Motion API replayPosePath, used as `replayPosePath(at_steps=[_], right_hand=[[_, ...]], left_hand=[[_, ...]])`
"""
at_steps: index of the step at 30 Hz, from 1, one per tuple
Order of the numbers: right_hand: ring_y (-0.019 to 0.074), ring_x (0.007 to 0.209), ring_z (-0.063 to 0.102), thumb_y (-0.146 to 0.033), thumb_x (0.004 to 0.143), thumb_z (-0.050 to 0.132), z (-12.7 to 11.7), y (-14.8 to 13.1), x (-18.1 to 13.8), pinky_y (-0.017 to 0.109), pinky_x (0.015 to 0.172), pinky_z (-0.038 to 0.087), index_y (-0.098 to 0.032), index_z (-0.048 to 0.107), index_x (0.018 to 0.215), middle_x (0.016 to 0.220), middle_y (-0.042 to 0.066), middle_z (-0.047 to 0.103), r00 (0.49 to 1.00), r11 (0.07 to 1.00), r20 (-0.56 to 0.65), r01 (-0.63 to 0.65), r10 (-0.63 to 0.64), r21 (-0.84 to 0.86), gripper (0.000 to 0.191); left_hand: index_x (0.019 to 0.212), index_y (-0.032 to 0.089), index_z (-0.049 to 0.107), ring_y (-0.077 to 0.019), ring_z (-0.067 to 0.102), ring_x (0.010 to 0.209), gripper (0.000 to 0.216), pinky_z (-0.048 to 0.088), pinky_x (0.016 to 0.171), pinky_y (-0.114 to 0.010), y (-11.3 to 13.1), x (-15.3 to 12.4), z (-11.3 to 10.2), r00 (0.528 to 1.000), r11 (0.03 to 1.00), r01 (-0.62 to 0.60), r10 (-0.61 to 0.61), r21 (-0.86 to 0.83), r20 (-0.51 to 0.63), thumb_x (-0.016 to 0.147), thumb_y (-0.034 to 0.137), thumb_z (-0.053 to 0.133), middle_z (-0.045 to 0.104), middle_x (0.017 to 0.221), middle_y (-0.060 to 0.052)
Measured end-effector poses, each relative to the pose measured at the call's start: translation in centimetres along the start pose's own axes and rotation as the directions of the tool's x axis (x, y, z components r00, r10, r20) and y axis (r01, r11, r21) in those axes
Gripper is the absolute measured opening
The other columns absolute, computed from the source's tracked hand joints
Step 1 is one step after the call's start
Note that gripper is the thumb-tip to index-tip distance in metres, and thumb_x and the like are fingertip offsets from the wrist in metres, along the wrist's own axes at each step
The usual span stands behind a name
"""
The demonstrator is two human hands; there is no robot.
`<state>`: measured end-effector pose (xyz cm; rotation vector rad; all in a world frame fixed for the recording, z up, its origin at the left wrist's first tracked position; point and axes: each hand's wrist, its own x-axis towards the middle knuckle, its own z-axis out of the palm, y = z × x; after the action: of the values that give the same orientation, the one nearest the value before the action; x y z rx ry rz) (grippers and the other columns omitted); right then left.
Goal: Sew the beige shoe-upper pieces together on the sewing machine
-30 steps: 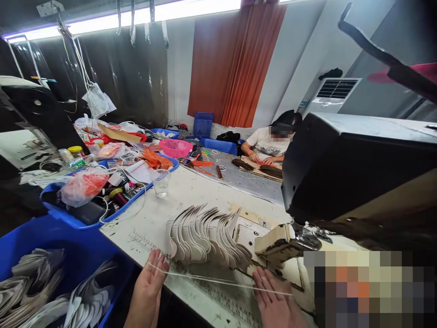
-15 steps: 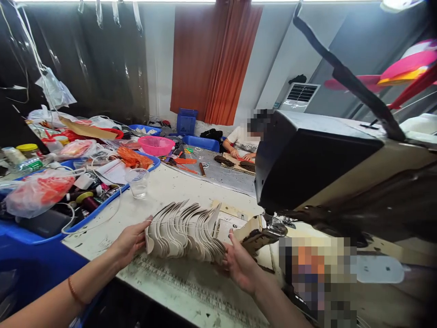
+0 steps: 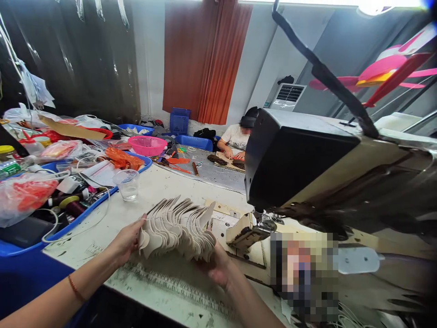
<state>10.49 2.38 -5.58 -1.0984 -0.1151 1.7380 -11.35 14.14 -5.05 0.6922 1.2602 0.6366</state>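
A fanned row of curved, pale grey cut pieces (image 3: 175, 232) is held between my two hands over the pale worktable (image 3: 164, 287). My left hand (image 3: 131, 239) grips its left end, with the fingers partly hidden behind the outermost piece. At the right end, my right hand (image 3: 218, 269) holds the row from the side and below, its fingertips out of sight under the pieces. The sewing machine (image 3: 300, 159) stands just right of the row, its metal arm and presser foot (image 3: 266, 223) close to my right hand.
A blue tray (image 3: 88, 218) at the left is crowded with thread spools and bags. A clear plastic cup (image 3: 127, 186) stands near it. Farther back are a pink basin (image 3: 148, 145) and a seated person (image 3: 235, 136) handling pieces. A ruler strip (image 3: 164, 281) runs along the table's front.
The right end of the row has come away from the machine's arm, and my right hand has moved under it. The pieces are tilted more. The whole view has shifted slightly.
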Motion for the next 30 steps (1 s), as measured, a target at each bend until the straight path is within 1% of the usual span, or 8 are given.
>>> replayPosePath(at_steps=[4, 7, 10, 12, 16, 20, 26, 30], right_hand=[[0.0154, 0.078, 0.062, -0.056, 0.088, 0.045, -0.4, 0.6, 0.3, 0.036, 0.072, 0.05, -0.017, 0.059, 0.103, 0.096, 0.005, 0.064, 0.999, 0.999, -0.008, 0.033, -0.032, 0.035, 0.045], [0.0155, 0.079, 0.062, -0.052, 0.088, 0.047, -1.1, 1.4, 0.2, 0.036, 0.071, 0.051, -0.016, 0.058, 0.108, 0.097, 0.005, 0.063, 0.998, 0.999, -0.04, 0.049, -0.049, -0.003, 0.042], [0.0154, 0.079, 0.061, -0.048, 0.089, 0.049, -1.6, 2.1, 0.3, 0.036, 0.07, 0.052, -0.017, 0.056, 0.111, 0.1, 0.005, 0.062, 0.993, 0.992, -0.079, 0.076, -0.084, -0.101, 0.038], [0.0159, 0.082, 0.062, -0.045, 0.089, 0.051, -1.9, 2.4, 0.6, 0.036, 0.07, 0.052, -0.018, 0.057, 0.112, 0.103, 0.005, 0.062, 0.989, 0.978, -0.103, 0.082, -0.103, -0.191, 0.037], [0.0165, 0.083, 0.062, -0.04, 0.088, 0.055, -2.5, 2.2, 1.8, 0.035, 0.07, 0.053, -0.017, 0.057, 0.111, 0.104, 0.005, 0.061, 0.976, 0.921, -0.161, 0.073, -0.144, -0.383, 0.033], [0.0175, 0.086, 0.062, -0.038, 0.088, 0.056, -3.3, 1.8, 2.3, 0.036, 0.072, 0.053, -0.017, 0.058, 0.11, 0.107, 0.004, 0.061, 0.969, 0.848, -0.131, 0.114, -0.211, -0.518, 0.03], [0.0172, 0.086, 0.062, -0.037, 0.088, 0.056, -3.5, 2.2, 2.3, 0.036, 0.072, 0.053, -0.017, 0.058, 0.111, 0.107, 0.005, 0.061, 0.961, 0.755, -0.049, 0.183, -0.273, -0.63, 0.03], [0.0187, 0.09, 0.061, -0.038, 0.088, 0.056, -3.5, 2.3, 2.8, 0.038, 0.076, 0.052, -0.017, 0.059, 0.109, 0.108, 0.005, 0.061, 0.943, 0.702, -0.012, 0.239, -0.333, -0.671, 0.03]], left_hand=[[0.101, 0.014, 0.065, -0.0142, 0.063, 0.065, 0.03, 0.051, 0.055, -0.02, -0.6, 0.0, 0.7, 0.996, 0.983, -0.043, 0.029, -0.177, -0.08, 0.078, 0.033, 0.066, 0.07, 0.08, -0.005], [0.098, 0.013, 0.064, -0.0176, 0.066, 0.078, 0.026, 0.054, 0.067, -0.024, -1.3, -0.1, 0.5, 0.997, 0.969, -0.077, 0.068, -0.233, -0.047, 0.076, 0.026, 0.066, 0.07, 0.09, -0.009], [0.102, 0.012, 0.061, -0.0203, 0.066, 0.08, 0.038, 0.054, 0.071, -0.029, -1.9, -0.1, -0.2, 0.995, 0.994, -0.099, 0.098, -0.056, -0.012, 0.072, 0.034, 0.069, 0.069, 0.094, -0.01], [0.111, 0.013, 0.055, -0.0226, 0.065, 0.084, 0.055, 0.053, 0.073, -0.033, -2.2, 0.3, -0.8, 0.98, 0.973, -0.168, 0.182, 0.161, -0.075, 0.069, 0.046, 0.069, 0.066, 0.1, -0.011], [0.119, 0.017, 0.052, -0.0288, 0.058, 0.102, 0.069, 0.048, 0.084, -0.041, -2.7, 1.5, -2.1, 0.852, 0.75, -0.352, 0.504, 0.56, -0.14, 0.067, 0.063, 0.059, 0.058, 0.117, -0.012], [0.11, 0.025, 0.061, -0.0259, 0.054, 0.107, 0.053, 0.047, 0.083, -0.033, -2.9, 1.9, -2.5, 0.742, 0.624, -0.523, 0.668, 0.581, -0.05, 0.071, 0.06, 0.056, 0.055, 0.123, -0.005], [0.096, 0.019, 0.063, -0.0217, 0.06, 0.082, 0.053, 0.047, 0.067, -0.027, -3.3, 2.4, -2.9, 0.796, 0.79, -0.484, 0.576, 0.376, -0.186, 0.067, 0.063, 0.059, 0.066, 0.095, -0.006], [0.086, 0.019, 0.059, -0.0212, 0.059, 0.08, 0.044, 0.045, 0.067, -0.029, -4.4, 3.3, -4.2, 0.755, 0.765, -0.457, 0.604, 0.454, -0.257, 0.07, 0.06, 0.054, 0.066, 0.093, -0.006]])
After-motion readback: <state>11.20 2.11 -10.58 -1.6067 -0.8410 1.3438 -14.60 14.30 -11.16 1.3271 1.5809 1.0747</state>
